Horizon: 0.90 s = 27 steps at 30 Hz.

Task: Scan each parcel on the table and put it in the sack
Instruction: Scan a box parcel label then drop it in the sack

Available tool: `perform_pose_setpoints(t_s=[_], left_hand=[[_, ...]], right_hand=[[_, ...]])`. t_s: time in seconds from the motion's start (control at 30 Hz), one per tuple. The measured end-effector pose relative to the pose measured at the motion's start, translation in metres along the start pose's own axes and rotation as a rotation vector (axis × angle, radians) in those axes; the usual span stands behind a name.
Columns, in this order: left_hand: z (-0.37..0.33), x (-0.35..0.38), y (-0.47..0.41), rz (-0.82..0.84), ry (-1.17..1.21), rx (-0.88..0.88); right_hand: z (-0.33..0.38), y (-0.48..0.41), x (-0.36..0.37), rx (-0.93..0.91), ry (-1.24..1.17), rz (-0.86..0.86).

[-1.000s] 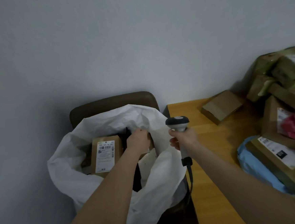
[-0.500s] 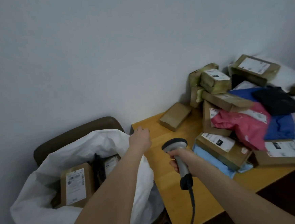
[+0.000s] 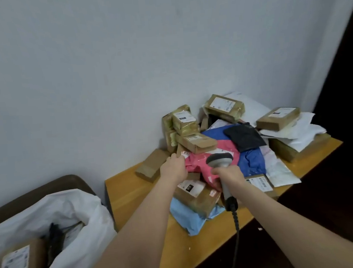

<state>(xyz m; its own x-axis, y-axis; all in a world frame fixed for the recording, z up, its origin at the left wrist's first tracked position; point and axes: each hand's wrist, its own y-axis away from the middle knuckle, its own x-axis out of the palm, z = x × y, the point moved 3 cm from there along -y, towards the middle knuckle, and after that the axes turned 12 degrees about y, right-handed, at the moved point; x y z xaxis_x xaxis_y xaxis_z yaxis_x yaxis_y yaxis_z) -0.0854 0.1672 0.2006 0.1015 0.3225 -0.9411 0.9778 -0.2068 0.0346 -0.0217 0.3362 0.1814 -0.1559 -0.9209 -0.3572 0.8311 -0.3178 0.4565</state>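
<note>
A pile of parcels covers the wooden table [image 3: 129,194]: brown boxes with labels, a pink mailer [image 3: 197,164], a dark blue bag [image 3: 251,161], a black bag [image 3: 245,137] and a light blue mailer [image 3: 186,217]. My left hand [image 3: 173,168] reaches into the pile, fingers forward, touching the left edge of the pink mailer and a small brown box [image 3: 181,152] behind it. My right hand [image 3: 230,177] grips the handle of a grey barcode scanner [image 3: 220,160] above the pile. The white sack [image 3: 76,215] stands open at lower left with a labelled box [image 3: 17,267] inside.
The sack sits on a brown chair [image 3: 48,186] against the grey wall. The scanner's cable [image 3: 236,235] hangs over the table's front edge. A loose brown box [image 3: 150,165] lies left of the pile. Dark floor lies to the right.
My left hand left the sack empty, swung right over the table and reached the pile. My right hand carried the scanner right over the parcels. My view turned right.
</note>
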Motion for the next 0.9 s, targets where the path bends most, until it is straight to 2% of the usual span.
perform_pose_setpoints(t_s=[0.23,0.47,0.6,0.77,0.9], left_hand=[[-0.081,0.013,-0.044,0.013,-0.023,0.084],[-0.100,0.022,-0.118,-0.010,0.064,0.055],[-0.082,0.022,-0.183,-0.086,0.171,-0.055],[-0.035,0.017,-0.249,-0.308,0.384,-0.312],[0.002,0.024,-0.285,-0.314,0.639,-0.508]], right_hand=[[0.020,-0.038,-0.081,-0.040,-0.039,-0.073],[0.066,-0.109,-0.103,-0.038,-0.092,-0.072],[0.096,-0.172,-0.092,-0.049,-0.108,-0.005],[0.132,-0.249,-0.062,-0.008,-0.127,0.144],[0.153,-0.287,-0.032,-0.022,-0.179,0.218]])
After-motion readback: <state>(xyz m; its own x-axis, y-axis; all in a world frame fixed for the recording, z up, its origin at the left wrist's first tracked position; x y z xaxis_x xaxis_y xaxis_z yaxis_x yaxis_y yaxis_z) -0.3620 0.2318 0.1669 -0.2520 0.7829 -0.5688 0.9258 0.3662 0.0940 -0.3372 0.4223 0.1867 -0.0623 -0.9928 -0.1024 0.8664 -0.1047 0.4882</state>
